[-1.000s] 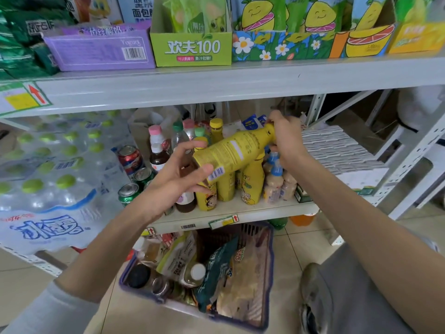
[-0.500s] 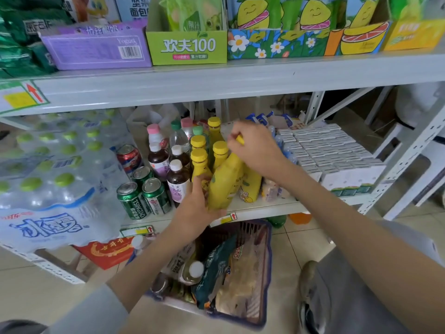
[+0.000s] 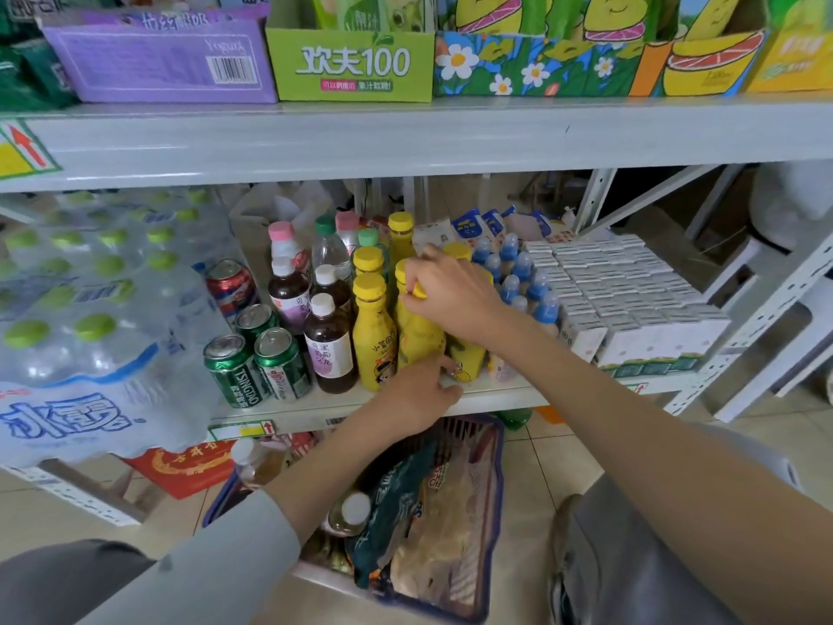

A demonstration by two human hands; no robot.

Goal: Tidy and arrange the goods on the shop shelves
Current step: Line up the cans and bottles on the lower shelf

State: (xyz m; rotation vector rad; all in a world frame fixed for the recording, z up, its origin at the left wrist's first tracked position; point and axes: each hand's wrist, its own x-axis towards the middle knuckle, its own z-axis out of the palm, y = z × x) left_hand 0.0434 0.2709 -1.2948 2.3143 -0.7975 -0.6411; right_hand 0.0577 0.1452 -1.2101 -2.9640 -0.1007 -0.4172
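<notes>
Our right grip (image 3: 455,304) pinches the cap of the yellow drink bottle (image 3: 419,340), standing it on the lower shelf (image 3: 496,396) beside its matching bottles (image 3: 374,340); our left grip (image 3: 419,392), fingers spread flat, touches its base, probably to steady and align it.

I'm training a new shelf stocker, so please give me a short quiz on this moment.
1. True or false: the right hand grips the top of a yellow bottle.
2. The green cans stand where from the dark tea bottles: A left, B right, C behind?
3. Fill in: the left hand reaches the yellow bottle near its ____.
Key: 1 true; 2 A; 3 base.
</notes>
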